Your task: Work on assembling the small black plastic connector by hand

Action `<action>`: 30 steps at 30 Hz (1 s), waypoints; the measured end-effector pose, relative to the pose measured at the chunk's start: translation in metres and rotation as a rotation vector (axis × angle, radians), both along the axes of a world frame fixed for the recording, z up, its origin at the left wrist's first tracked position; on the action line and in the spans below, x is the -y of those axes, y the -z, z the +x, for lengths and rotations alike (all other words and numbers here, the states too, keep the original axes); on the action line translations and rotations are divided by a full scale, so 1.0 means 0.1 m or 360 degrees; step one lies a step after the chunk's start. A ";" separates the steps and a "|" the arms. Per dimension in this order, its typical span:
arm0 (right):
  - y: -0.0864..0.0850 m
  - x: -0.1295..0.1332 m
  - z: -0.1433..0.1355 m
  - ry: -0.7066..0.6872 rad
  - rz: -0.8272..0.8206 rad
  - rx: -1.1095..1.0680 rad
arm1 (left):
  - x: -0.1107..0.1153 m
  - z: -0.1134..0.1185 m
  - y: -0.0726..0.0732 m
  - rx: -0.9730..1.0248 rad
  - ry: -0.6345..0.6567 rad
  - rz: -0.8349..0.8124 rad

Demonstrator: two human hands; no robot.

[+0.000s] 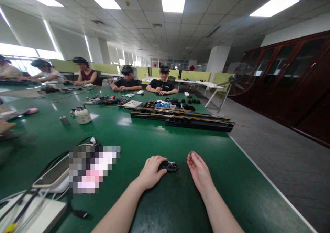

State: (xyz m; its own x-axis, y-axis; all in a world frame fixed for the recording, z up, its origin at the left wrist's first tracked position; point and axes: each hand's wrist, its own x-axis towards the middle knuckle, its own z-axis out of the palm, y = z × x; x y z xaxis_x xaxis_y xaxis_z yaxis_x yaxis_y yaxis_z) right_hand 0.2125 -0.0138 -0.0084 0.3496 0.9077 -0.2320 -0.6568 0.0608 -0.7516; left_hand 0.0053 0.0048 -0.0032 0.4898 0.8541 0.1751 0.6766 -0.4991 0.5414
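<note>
The small black part (170, 166) lies on the near half of the green desk (154, 140), at the fingertips of the left hand (151, 171). I see that hand gripping its left end, fingers curled over the far side and thumb along the near side, while the right end sticks out uncovered. To the right, apart from it, I have the right hand (198, 169) turned partly palm-inward, with thumb and fingers pinched on a small grey piece (191, 153); it is too small on my feed for me to say what it is. The two hands do not touch.

Well left of the left hand I get a flat device with a pale rim (50, 174), black cables crossing it, and a dark cable plug (80, 213) on the near side. Farther off on the left, a white jar (83, 116) stands just right of a grey cylinder (64, 120). Beyond the hands, long black rails (201, 124) lie across the desk with thin brass-coloured rods (175, 114) along them. At the far edge I see two seated people in dark shirts.
</note>
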 end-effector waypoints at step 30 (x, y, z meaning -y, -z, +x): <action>-0.04 0.07 -0.18 -0.0256 0.0158 0.0986 | -0.01 -0.01 0.04 0.0041 0.0020 0.0031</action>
